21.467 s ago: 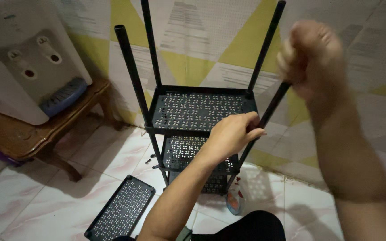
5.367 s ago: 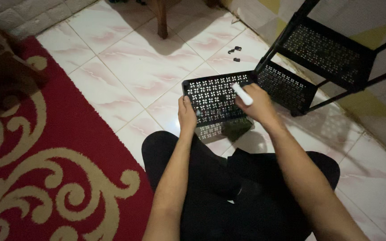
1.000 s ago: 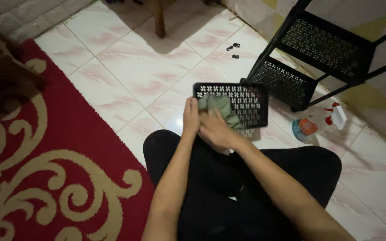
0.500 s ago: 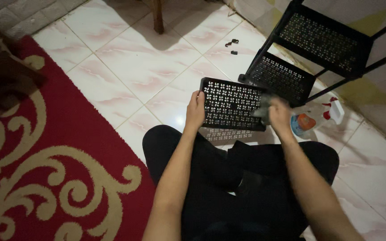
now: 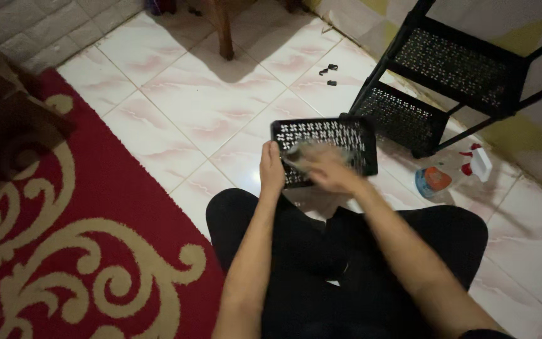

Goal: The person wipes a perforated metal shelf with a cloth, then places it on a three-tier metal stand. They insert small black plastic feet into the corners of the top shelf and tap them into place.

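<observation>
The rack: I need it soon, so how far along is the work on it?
Done, by the look of it: the rack stands by the wall with two perforated shelves fitted. In hand: the left hand grips a loose shelf at its edge while the right hand, blurred, passes over it, apparently with a cloth. Left: this shelf is not yet on the rack, and small black parts lie unused on the floor.

Bare tiled floor (image 5: 208,107) lies open to the left of the perforated black tray (image 5: 352,135) I hold. To my right, the black metal rack (image 5: 434,81) stands just beside it, with a spray bottle (image 5: 450,174) below. Two small black clips (image 5: 329,74) lie ahead.
</observation>
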